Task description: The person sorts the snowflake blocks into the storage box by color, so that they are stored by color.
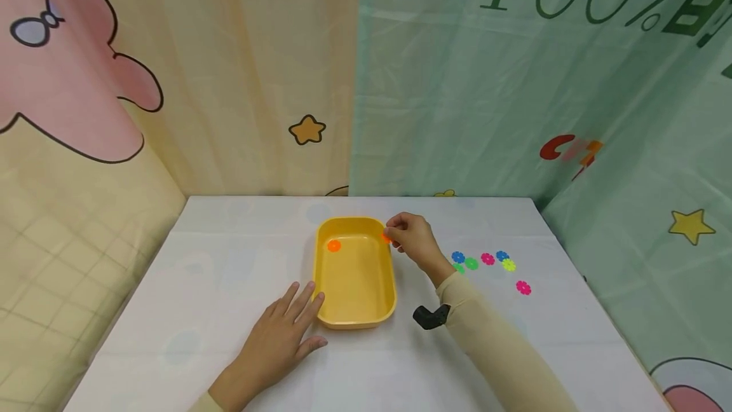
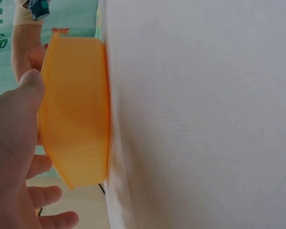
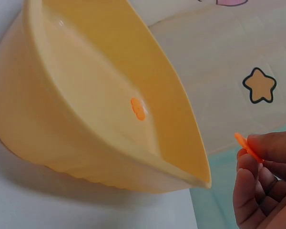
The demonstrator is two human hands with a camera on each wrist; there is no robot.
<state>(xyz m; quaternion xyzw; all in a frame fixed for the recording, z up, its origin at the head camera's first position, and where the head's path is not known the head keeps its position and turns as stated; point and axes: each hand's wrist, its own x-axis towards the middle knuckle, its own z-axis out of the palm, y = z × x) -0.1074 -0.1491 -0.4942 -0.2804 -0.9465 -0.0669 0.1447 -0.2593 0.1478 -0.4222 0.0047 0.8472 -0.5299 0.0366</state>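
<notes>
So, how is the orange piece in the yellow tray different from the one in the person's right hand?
The loose orange piece lies on the floor of the yellow tray, while the held orange piece is pinched in the right hand, off that floor. In the head view, the loose orange piece shows its whole face; the held orange piece is partly hidden by the hand. Both are bright orange.

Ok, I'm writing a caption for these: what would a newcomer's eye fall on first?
Probably the yellow tray on the white table, with one orange flower lying inside. Next, the right hand at the tray's far right corner, pinching a second orange flower. Then the bright pink, blue, green and yellow flowers scattered to the tray's right.
</notes>
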